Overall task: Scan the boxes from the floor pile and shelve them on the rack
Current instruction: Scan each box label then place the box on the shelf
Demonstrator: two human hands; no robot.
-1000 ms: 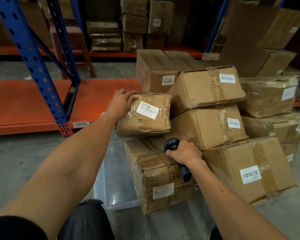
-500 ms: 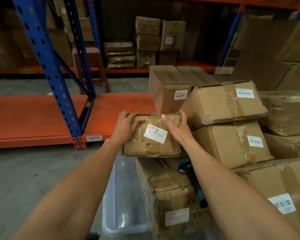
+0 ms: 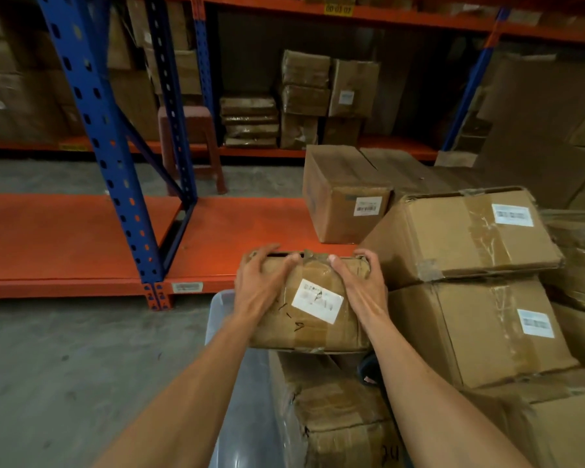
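Note:
A small taped cardboard box [image 3: 313, 327] with a white label sits in both my hands above the floor pile. My left hand [image 3: 260, 282] grips its left top edge and my right hand [image 3: 360, 285] grips its right top edge, fingers curled over the far rim. The black scanner [image 3: 368, 369] lies on the wrapped box [image 3: 338, 413] below, mostly hidden by my right forearm. The orange bottom shelf of the rack [image 3: 233, 238] lies just beyond the box, with one brown box [image 3: 341, 194] standing on it.
Stacked labelled boxes [image 3: 470, 231] rise at my right. A clear plastic tub [image 3: 247, 383] sits on the floor beneath my arms. A blue rack upright [image 3: 115, 170] stands at left. A pink stool [image 3: 190, 143] and more boxes are behind.
My right hand put down the scanner on the lower box and took the small box's right side. The box is now held in both hands, nearer the shelf.

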